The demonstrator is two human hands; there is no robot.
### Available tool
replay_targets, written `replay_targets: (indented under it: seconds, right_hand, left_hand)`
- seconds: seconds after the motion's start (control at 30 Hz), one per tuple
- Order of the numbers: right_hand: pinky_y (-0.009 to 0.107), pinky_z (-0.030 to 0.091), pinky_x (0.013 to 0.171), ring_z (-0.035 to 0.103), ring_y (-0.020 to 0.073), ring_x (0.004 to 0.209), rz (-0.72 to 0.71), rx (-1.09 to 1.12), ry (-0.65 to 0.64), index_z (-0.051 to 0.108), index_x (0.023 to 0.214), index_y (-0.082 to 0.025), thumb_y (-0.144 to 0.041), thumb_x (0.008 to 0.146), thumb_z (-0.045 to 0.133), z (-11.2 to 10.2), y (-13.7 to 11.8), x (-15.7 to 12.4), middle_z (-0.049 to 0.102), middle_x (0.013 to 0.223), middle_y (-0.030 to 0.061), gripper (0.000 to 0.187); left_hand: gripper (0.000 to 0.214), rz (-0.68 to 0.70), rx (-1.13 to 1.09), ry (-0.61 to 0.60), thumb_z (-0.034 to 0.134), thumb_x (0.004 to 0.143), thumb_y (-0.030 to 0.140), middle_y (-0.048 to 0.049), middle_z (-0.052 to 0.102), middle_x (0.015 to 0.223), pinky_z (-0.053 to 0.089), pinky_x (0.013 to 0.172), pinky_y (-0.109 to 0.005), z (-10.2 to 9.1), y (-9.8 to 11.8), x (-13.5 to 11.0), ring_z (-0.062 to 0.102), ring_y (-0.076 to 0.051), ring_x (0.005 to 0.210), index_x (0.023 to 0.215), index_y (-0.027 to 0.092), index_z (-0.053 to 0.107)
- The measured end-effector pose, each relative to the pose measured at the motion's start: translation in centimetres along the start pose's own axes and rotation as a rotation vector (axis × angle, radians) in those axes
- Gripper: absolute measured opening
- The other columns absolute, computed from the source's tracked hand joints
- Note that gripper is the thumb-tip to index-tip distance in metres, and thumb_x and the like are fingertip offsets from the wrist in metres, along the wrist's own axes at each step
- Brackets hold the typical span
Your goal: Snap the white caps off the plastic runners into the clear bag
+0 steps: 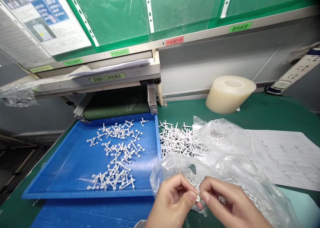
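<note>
"What's in the fingers?"

"The left hand pinches a small, roundish white piece between thumb and fingertips. The right hand meets it there, thumb and forefinger together; whether those tips grip it too, I can't tell. A pale bit is tucked in its curled fingers."

"And around them?"

"Crinkled clear plastic bags, then thin white sticks heaped on the green worktop, beside a smooth blue tray of knobbly, branching pieces. Beyond, a thick, translucent roll."
</note>
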State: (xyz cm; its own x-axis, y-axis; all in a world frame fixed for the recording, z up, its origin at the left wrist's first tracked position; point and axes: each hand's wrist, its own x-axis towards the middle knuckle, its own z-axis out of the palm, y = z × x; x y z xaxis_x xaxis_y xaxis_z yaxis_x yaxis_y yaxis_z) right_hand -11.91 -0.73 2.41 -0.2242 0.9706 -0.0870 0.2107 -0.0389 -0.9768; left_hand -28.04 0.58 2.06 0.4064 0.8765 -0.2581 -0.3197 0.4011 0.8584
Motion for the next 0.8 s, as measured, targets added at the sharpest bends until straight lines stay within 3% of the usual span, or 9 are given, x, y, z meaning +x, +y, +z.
replay_targets:
  seconds: [0.07,0.13,0.23,0.4,0.5,0.57,0.63,0.67,0.8]
  right_hand:
    - [0.018,0.043,0.051,0.048,0.0101,0.055,0.233,0.423,0.058,0.059,0.076,-0.022,-0.026,0.088,0.053,-0.4,0.3,0.5,0.051,0.065,-0.0049,0.014]
    - [0.020,0.051,0.065,0.056,0.0120,0.070,0.373,0.795,0.113,0.063,0.083,-0.022,-0.018,0.079,0.060,-0.7,0.6,1.0,0.059,0.077,-0.0020,0.007]
    - [0.021,0.053,0.079,0.062,0.0141,0.087,0.463,1.071,0.136,0.069,0.082,-0.019,-0.003,0.063,0.065,-0.9,0.7,1.4,0.067,0.088,0.0024,0.025]
    - [0.022,0.053,0.085,0.066,0.0142,0.091,0.508,1.076,0.141,0.068,0.085,-0.018,-0.009,0.068,0.078,-0.8,0.3,1.4,0.072,0.090,0.0042,0.021]
    - [0.019,0.054,0.062,0.065,0.0106,0.064,0.514,0.935,0.098,0.064,0.090,-0.019,-0.031,0.074,0.079,-1.1,0.6,1.3,0.070,0.073,0.0009,0.026]
    - [0.012,0.036,0.039,0.043,0.0026,0.036,0.493,0.816,0.035,0.060,0.082,-0.018,-0.046,0.079,0.071,-1.3,1.0,1.3,0.056,0.050,-0.0065,0.030]
    - [0.012,0.018,0.036,0.021,0.0001,0.033,0.452,0.721,-0.009,0.056,0.069,-0.016,-0.055,0.080,0.065,-1.4,1.3,1.4,0.038,0.041,-0.0116,0.042]
    - [0.013,0.016,0.037,0.019,0.0005,0.036,0.433,0.681,-0.017,0.056,0.065,-0.015,-0.057,0.078,0.066,-1.4,1.4,1.4,0.033,0.041,-0.0122,0.046]
    - [0.016,0.030,0.042,0.037,0.0039,0.043,0.428,0.655,-0.003,0.068,0.075,-0.014,-0.056,0.070,0.074,-1.2,1.0,1.3,0.047,0.052,-0.0064,0.043]
  left_hand:
    - [0.032,0.024,0.012,0.025,0.075,0.073,0.041,-0.0011,0.060,0.067,0.046,0.065,-0.022,-0.1,0.0,-0.1,0.061,-0.011,0.063,0.072,0.012,0.062]
    - [0.028,0.043,0.025,0.045,0.075,0.073,0.039,-0.0010,0.060,0.069,0.047,0.065,-0.022,-0.2,-0.2,-0.1,0.063,-0.012,0.063,0.072,0.013,0.065]
    - [0.024,0.062,0.018,0.043,0.075,0.074,0.037,-0.0009,0.060,0.069,0.047,0.066,-0.023,-0.4,-0.4,-0.1,0.063,-0.012,0.063,0.072,0.014,0.067]
    - [0.026,0.006,-0.016,0.032,0.077,0.071,0.039,-0.0014,0.063,0.069,0.047,0.067,-0.021,-0.8,-0.6,0.1,0.062,-0.011,0.066,0.077,0.014,0.071]
    - [0.027,-0.033,-0.018,0.026,0.077,0.072,0.039,-0.0026,0.065,0.068,0.045,0.066,-0.020,-1.2,-0.9,0.2,0.061,-0.010,0.066,0.076,0.012,0.071]
    - [0.027,-0.052,-0.034,0.027,0.076,0.074,0.037,-0.0031,0.066,0.067,0.044,0.067,-0.020,-1.4,-1.2,0.3,0.061,-0.010,0.066,0.076,0.012,0.067]
    - [0.027,-0.071,-0.071,0.024,0.075,0.074,0.036,-0.0038,0.067,0.068,0.044,0.067,-0.021,-1.5,-1.6,0.3,0.061,-0.010,0.066,0.076,0.012,0.064]
    - [0.027,-0.072,-0.091,0.021,0.076,0.074,0.035,-0.0041,0.067,0.069,0.043,0.067,-0.021,-1.6,-1.7,0.3,0.061,-0.010,0.067,0.076,0.012,0.063]
    - [0.030,-0.042,-0.152,0.015,0.078,0.071,0.035,-0.0021,0.064,0.070,0.041,0.064,-0.020,-1.5,-2.0,0.6,0.058,-0.009,0.063,0.073,0.013,0.058]
